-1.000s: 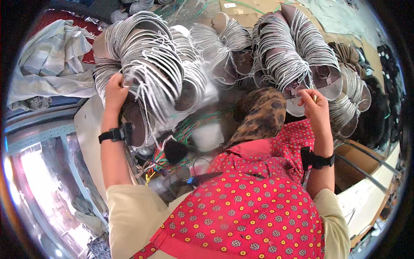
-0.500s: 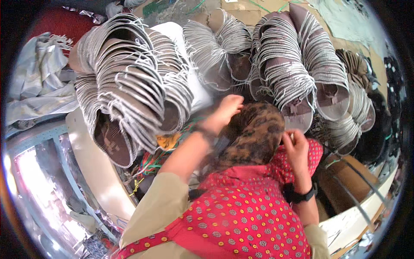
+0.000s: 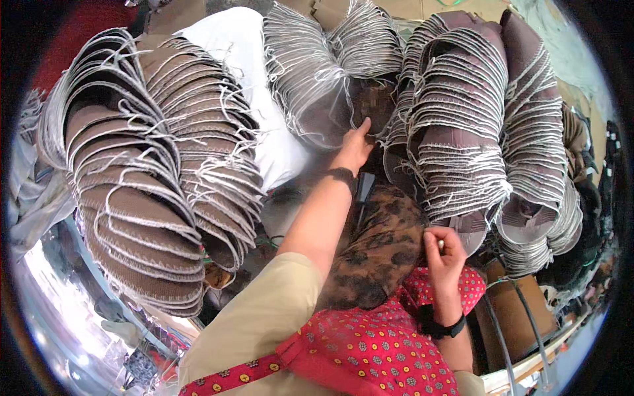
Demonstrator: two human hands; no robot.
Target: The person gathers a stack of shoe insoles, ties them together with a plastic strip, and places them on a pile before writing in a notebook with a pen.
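Two stacks of brown, white-edged curved fabric pieces (image 3: 132, 218) fill the left of the frame, beside a bulging white sheet-like mass (image 3: 231, 59). At upper centre, the left hand (image 3: 355, 148) meets a thread-tied bundle of white-edged brown pieces (image 3: 330, 79); whether its fingers grip cannot be told. Brown-and-black spotted cloth (image 3: 380, 254) separates it from the right hand (image 3: 446, 257), fingers curled round a small pale object (image 3: 441, 245). Rightward: further white-edged brown stacks (image 3: 459, 145), a brown cardboard box (image 3: 531, 307) at lower right, and tan sheeting (image 3: 403, 9) along the upper edge.

The brown pieces (image 3: 132, 218) look matt, woven cloth; the carton (image 3: 508, 320) smooth, matt cardboard.
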